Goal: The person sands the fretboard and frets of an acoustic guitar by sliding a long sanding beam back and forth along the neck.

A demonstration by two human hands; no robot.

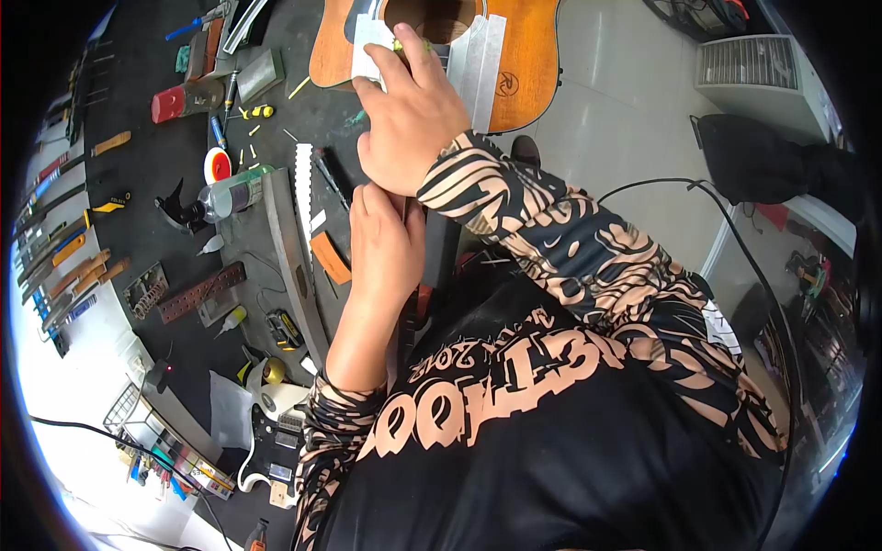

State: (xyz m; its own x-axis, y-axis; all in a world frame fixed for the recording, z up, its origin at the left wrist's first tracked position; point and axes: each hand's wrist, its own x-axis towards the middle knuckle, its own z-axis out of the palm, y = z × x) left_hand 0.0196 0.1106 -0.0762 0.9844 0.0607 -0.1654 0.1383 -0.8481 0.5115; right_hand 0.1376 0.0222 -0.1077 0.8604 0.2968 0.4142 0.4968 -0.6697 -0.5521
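An orange-brown acoustic guitar (528,55) lies at the top, its sound hole partly in view. White sheet and pale tape strips (484,73) cover the top beside the strings area. My right hand (413,110) reaches over it, fingers bent down on the white covering. A bit of yellow-green shows under the fingertips; what it belongs to is hidden. Nearer my body, my left hand (386,243) is closed, with thumb and fingers round something brown and mostly hidden, below my right wrist. A white notched strip (303,188) and an orange-brown block (330,258) lie left of it.
On the dark bench are a spray bottle (237,193), a long metal bar (296,266), a red-ended block (170,104), a yellow-handled screwdriver (261,112) and a tape measure (283,329). Hand tools line the far left edge. A black cable (767,285) hangs at right.
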